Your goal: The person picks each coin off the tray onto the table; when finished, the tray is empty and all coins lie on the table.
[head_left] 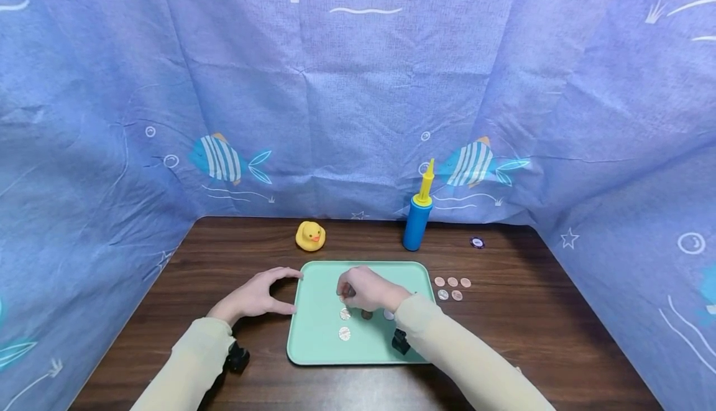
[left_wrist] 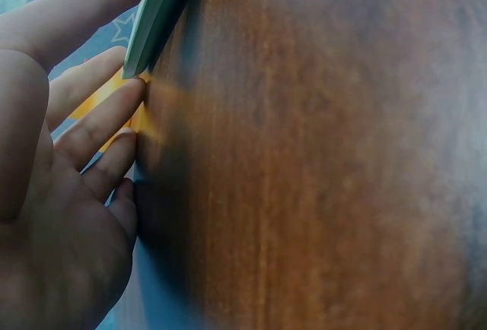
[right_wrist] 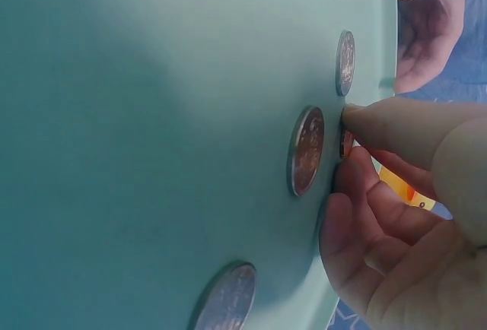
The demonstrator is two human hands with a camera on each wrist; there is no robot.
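Observation:
A mint-green tray (head_left: 319,286) lies on the brown table with several coins (head_left: 344,334) on it. My right hand (head_left: 358,290) hovers over the tray's middle and pinches a small brown coin (right_wrist: 346,144) between thumb and fingers, just above a larger coin (right_wrist: 307,151) lying flat. More coins (right_wrist: 345,62) lie along the tray (right_wrist: 152,117) in the right wrist view. My left hand (head_left: 254,296) rests on the table at the tray's left edge, index and thumb spread against it. Its fingers (left_wrist: 91,125) are straight in the left wrist view, beside the tray edge (left_wrist: 156,14).
Several copper and silver coins (head_left: 453,286) lie on the table right of the tray. A yellow rubber duck (head_left: 310,235) and a blue and yellow hand pump (head_left: 418,215) stand behind it, with a small dark disc (head_left: 477,242) further right. Blue fish-print cloth walls three sides.

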